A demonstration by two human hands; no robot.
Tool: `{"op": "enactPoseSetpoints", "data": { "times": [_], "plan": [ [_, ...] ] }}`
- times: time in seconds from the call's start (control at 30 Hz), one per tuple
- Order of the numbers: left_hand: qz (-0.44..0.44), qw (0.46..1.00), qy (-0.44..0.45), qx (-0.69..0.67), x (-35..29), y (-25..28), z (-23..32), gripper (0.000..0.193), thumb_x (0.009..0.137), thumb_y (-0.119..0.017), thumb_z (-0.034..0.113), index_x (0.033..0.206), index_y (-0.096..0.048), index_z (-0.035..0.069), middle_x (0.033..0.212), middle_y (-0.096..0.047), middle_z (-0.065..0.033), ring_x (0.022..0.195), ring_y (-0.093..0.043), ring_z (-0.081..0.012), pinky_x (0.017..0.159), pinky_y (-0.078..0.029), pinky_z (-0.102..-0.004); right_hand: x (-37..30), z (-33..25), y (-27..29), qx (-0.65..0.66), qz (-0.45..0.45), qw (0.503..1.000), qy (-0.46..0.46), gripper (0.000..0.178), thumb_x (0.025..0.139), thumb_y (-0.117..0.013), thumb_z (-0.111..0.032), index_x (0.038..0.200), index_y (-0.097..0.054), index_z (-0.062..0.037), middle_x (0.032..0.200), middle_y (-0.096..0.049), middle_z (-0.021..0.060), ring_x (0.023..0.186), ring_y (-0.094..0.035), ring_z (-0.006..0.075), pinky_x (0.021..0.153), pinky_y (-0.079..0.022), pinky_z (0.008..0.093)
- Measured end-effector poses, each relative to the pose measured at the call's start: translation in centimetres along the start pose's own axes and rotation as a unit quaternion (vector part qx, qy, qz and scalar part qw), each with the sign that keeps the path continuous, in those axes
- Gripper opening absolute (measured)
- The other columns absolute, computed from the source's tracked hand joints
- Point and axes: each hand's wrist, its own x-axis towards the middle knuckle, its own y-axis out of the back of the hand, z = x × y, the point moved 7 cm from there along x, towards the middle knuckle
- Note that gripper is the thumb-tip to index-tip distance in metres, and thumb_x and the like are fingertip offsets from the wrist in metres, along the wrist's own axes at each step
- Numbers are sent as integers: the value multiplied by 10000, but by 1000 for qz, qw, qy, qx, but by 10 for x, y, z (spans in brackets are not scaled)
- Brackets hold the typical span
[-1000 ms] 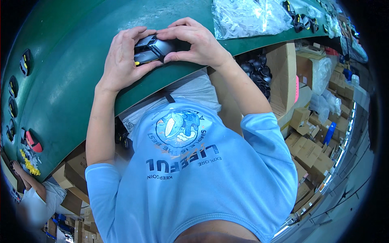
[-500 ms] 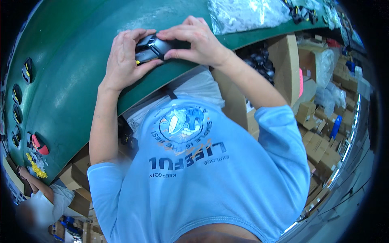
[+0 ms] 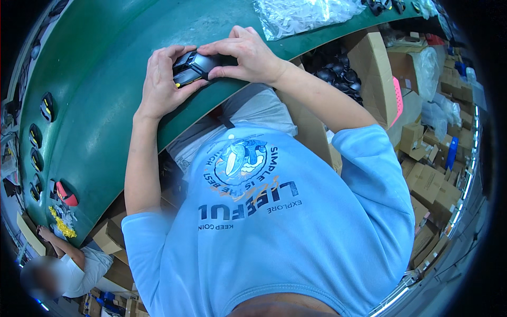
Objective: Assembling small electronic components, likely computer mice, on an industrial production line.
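Observation:
Both my hands grip a dark grey and black computer mouse (image 3: 197, 66) with a yellow accent, held over the green table (image 3: 121, 79) close to its front edge. My left hand (image 3: 162, 84) is closed around the left end, thumb at the near side and fingers over the far side. From the right, my right hand (image 3: 248, 57) pinches the other end between thumb and fingers. The fingers hide parts of both ends and the underside.
Several similar mice (image 3: 35, 136) line the table's left side, beside a red part (image 3: 66, 193) and yellow pieces (image 3: 62, 222). A clear bag of white parts (image 3: 306, 16) lies at the back. An open carton (image 3: 372, 79) holds dark shells (image 3: 338, 74). Another person (image 3: 74, 264) works lower left.
The mouse has tilted slightly between my hands, and its top looks darker now. Both hands keep their hold. The whole view has shifted a little.

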Motion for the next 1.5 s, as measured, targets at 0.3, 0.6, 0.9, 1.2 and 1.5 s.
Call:
{"op": "enactPoseSetpoints", "data": {
  "times": [0.3, 0.6, 0.9, 1.2, 1.5],
  "plan": [
    [54, 990, 12, -129, 20, 31, 0, 313, 941, -843, 193, 1111, -645, 19, 979, -664, -107, 931, -637, -265, 833, -537, -379, 3, 1, -2, -37, -10, 999, -9, 550, 857, -825, -592, 1327, -774, -312, 1056, -776, 3, 987, -642, 281, 918, -461, 459],
    [130, 812, 94, -561, 73, 15, 44, 506, 1177, -505, 242, 705, -416, 85, 589, -305, 44, 531, -254, -107, 538, -242, -324, 8, 5, -7, -61, -31, 997, -41, 572, 867, -769, -675, 1295, -776, -296, 938, -755, 65, 983, -666, 308, 916, -466, 452],
    [-47, 992, -31, 114, 13, 18, 3, 553, 823, -894, 312, 1296, -720, 83, 1346, -692, -150, 1179, -653, -397, 1076, -482, -525, -7, 3, 11, 59, 50, 996, -49, 543, 889, -824, -524, 1308, -761, -184, 1012, -787, 52, 931, -660, 292, 849, -479, 413],
    [57, 935, 32, 348, 133, 87, -134, 603, 946, -796, 462, 1411, -680, 96, 1425, -640, -287, 1327, -587, -454, 1139, -438, -561, 14, 103, 161, -10, 278, 950, -140, 209, 927, -829, -257, 1063, -837, -99, 1015, -822, 94, 957, -729, 299, 876, -524, 411],
    [28, 922, 304, 236, 319, -60, -170, 773, 917, -761, 561, 1549, -532, 180, 1639, -336, -340, 1464, -365, -504, 1176, -375, -593, 23, 196, 149, -234, 15, 951, -200, 257, 923, -811, -315, 1020, -810, -77, 1041, -789, 121, 960, -670, 373, 891, -518, 466]
  ]
}}
